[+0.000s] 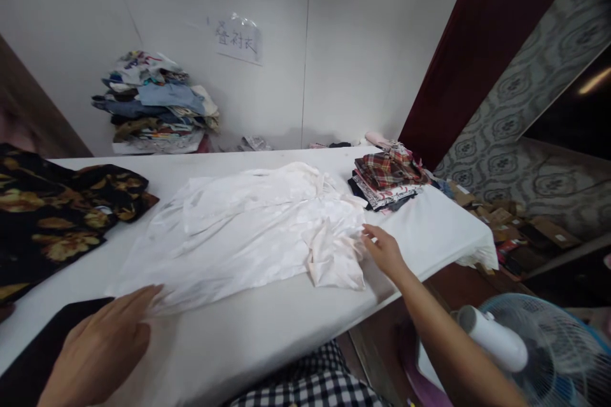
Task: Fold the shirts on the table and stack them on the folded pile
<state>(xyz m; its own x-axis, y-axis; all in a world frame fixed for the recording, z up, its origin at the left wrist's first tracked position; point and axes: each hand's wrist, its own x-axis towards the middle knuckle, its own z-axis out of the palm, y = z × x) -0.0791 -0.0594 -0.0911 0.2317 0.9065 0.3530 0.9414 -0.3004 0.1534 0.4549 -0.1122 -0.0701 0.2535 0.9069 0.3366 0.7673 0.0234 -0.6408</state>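
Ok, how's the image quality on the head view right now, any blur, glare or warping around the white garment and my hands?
Head view: lighting soft and even, no glare on the white garment; left hand close to the lens and slightly soft; right hand fairly sharp; table edges bow from wide-angle distortion; fan blurred at the corner.

**One handwritten note on the wall**

A paper sheet [238, 39], covered in clear plastic, hangs on the white wall [334, 25] above the far edge of the table [248, 337]. It bears three handwritten characters, too blurred to read with certainty.
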